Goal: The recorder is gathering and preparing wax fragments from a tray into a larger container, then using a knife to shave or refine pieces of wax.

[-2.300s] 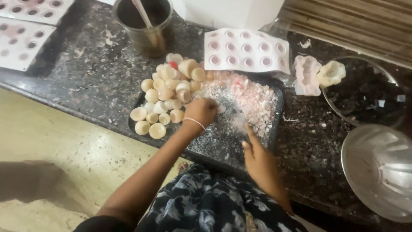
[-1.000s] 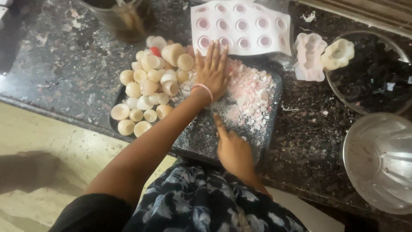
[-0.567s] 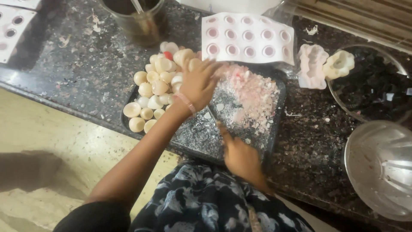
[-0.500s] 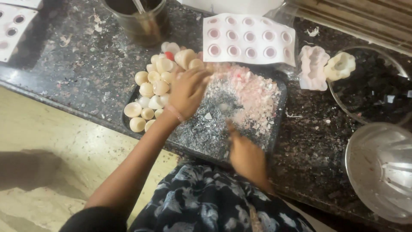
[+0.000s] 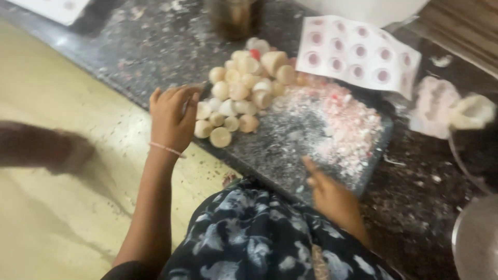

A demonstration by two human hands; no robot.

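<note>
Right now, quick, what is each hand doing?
Left hand: fingers curled, at the edge of the pile of round cream-coloured moulded pieces; a hold cannot be told.
Right hand: open, empty, fingertips on the dark crumb-covered tray.

**Layout of the counter from above**

A tray is set at the centre of the frame on the counter. A heap of moulded pieces is piled on the tray's left part; crumbs are spread over its right part. A mould sheet is laid behind the tray, upper right. The left hand is placed at the tray's left edge, just beside the heap; the right hand is placed at its lower edge. A cup is stood at the top centre.
</note>
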